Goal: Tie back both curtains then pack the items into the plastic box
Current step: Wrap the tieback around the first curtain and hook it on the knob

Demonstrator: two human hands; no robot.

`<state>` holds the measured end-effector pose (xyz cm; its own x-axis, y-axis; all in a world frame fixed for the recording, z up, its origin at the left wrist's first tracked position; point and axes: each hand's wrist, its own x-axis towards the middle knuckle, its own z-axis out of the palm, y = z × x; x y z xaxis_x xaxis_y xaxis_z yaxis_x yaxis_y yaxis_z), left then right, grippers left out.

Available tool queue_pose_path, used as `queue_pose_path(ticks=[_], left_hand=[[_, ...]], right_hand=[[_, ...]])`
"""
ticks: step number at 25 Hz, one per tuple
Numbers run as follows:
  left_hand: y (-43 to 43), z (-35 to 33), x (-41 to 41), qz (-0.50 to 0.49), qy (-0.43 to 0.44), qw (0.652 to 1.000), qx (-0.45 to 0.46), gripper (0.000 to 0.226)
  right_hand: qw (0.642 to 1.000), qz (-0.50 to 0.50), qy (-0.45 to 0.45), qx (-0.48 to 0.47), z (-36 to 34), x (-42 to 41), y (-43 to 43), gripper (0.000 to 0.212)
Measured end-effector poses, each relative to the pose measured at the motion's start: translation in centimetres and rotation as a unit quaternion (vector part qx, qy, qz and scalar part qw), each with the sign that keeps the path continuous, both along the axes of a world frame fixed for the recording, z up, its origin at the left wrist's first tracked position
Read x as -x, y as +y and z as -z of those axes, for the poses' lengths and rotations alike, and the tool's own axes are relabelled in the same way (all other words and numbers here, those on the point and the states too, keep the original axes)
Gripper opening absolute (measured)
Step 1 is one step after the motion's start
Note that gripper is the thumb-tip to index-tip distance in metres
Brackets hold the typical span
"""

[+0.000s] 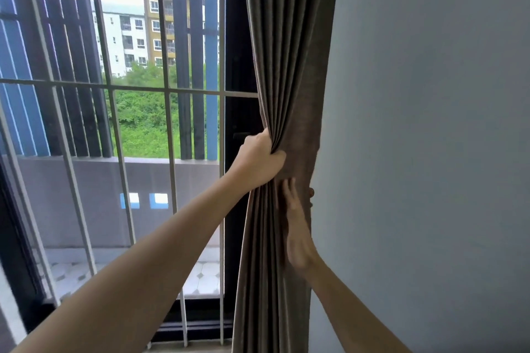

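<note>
- Head view: the left hand (259,159), at centre frame, has its fingers curled tight and grips the bunched curtain (286,51).
- The right hand (296,226), just below, wraps round the curtain; its fingertips (311,192) show at the right edge.
- The curtain is brown-grey woven cloth in long pleats, hanging right of centre beside a smooth grey wall (430,123).
- Pale, thin window bars (169,123) stand at left.

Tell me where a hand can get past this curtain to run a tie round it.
Open side: left of the curtain, in front of the dark window frame, above and below the left hand. Tight side: between curtain and wall, where the right hand wraps round the edge.
</note>
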<state>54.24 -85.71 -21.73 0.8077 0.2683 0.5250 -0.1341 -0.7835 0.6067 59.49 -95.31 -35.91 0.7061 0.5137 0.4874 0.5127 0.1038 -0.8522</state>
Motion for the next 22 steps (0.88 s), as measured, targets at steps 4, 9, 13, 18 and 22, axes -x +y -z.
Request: queue_pose_path(ticks=[4,9,13,18,22], left_hand=[[-0.2,0.6,0.4,0.046,-0.037,0.989,0.135,0.03],[0.6,0.9,0.2,0.094,-0.048,0.974,0.202,0.036],[0.7,0.7,0.4,0.122,-0.011,0.974,0.192,0.023],[1.7,0.2,-0.1,0.082,-0.001,0.996,0.042,0.032],[2.4,-0.5,-0.2,0.011,0.057,0.996,-0.062,0.036]], right_hand=[[0.99,0.059,0.043,-0.118,-7.7,-2.3,0.8,0.05],[0.993,-0.027,0.112,-0.04,-12.3,-3.5,0.4,0.08],[0.985,-0.084,0.148,-0.025,-11.1,-3.7,-0.1,0.071],[0.979,-0.092,0.173,-0.064,-10.0,-3.6,-0.1,0.067],[0.981,-0.095,0.165,-0.045,-9.2,-4.0,0.2,0.067]])
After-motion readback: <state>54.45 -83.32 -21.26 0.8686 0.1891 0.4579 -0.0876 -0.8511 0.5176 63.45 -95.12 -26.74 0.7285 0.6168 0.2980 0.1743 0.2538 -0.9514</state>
